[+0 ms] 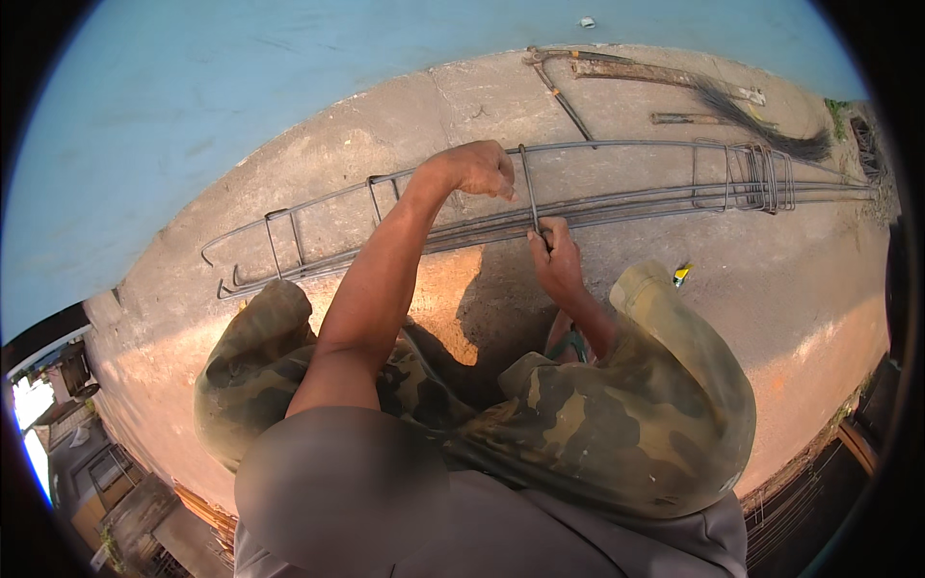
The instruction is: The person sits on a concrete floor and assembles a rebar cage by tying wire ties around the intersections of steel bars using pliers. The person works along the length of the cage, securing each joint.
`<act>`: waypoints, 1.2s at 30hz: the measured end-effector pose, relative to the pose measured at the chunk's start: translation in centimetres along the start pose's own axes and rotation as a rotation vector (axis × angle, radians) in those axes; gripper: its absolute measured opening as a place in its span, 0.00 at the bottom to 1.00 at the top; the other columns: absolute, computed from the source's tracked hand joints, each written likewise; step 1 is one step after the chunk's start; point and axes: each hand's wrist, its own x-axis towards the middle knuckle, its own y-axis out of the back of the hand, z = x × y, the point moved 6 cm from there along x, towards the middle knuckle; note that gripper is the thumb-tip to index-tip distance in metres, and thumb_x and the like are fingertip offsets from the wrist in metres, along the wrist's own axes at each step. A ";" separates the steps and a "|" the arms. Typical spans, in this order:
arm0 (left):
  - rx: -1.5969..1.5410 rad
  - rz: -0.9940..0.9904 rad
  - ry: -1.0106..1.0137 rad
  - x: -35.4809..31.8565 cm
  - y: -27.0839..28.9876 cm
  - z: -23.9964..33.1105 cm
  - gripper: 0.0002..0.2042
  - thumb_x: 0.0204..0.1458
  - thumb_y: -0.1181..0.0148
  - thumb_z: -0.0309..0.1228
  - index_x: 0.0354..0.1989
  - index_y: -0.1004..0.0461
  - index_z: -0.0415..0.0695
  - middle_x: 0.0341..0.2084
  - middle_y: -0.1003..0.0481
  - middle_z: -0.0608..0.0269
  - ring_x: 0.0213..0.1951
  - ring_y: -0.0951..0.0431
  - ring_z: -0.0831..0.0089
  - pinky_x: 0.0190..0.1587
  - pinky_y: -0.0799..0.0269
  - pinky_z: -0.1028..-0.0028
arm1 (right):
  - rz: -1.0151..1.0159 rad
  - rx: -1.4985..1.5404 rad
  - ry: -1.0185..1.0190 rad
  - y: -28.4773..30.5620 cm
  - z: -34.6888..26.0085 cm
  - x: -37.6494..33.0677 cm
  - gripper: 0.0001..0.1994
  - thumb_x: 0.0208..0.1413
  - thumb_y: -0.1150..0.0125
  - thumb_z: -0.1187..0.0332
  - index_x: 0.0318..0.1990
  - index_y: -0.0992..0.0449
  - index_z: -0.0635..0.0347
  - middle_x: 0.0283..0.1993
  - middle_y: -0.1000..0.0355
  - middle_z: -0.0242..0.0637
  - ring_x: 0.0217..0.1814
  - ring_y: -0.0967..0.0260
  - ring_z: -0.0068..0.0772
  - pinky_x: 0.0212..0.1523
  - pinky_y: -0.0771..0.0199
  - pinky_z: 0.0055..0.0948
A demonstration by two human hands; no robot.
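Steel rebar cage (pixel 597 197) lies on the concrete floor (pixel 800 299), long axis left to right, near the blue wall (pixel 193 116); open floor right. Left hand (pixel 479 170) clenched on upright stirrup (pixel 528 183) top; right hand (pixel 554 255) pinches its base. Fingertips hidden; knees (pixel 665 385) cover near floor.

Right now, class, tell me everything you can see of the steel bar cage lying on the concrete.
The steel bar cage is long, dark, rusty-looking rods lying lengthwise on the concrete, ringed by rectangular stirrups: some spaced at the left, several bunched at the right. The left hand grips the top rod beside one upright stirrup; the right hand holds that stirrup's lower end at the bottom rods.
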 end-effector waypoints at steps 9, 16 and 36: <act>0.203 -0.290 -0.231 -1.1 -6.4 0.6 0.29 0.55 0.41 0.48 0.56 0.27 0.35 0.49 0.23 0.46 0.52 0.22 0.57 0.48 0.24 0.64 | 0.003 0.143 -0.136 3.7 4.2 -4.3 0.11 0.65 0.53 0.69 0.49 0.30 0.64 0.24 0.39 0.28 0.24 0.46 0.17 0.24 0.43 0.25; -0.291 0.032 -0.161 -1.4 -10.0 0.0 0.15 0.62 0.44 0.38 0.39 0.21 0.36 0.25 0.24 0.60 0.27 0.25 0.74 0.31 0.29 0.70 | -0.121 0.775 -0.824 1.1 5.4 -9.5 0.13 0.66 0.55 0.69 0.54 0.31 0.60 0.27 0.35 0.30 0.19 0.45 0.18 0.16 0.47 0.22; -0.102 0.589 -0.255 -4.9 -9.4 2.5 0.25 0.54 0.36 0.30 0.61 0.33 0.41 0.32 0.21 0.53 0.35 0.19 0.61 0.42 0.25 0.63 | -0.262 1.209 -0.351 -0.8 8.1 2.4 0.06 0.60 0.47 0.80 0.41 0.25 0.64 0.38 0.26 0.40 0.38 0.32 0.30 0.37 0.34 0.29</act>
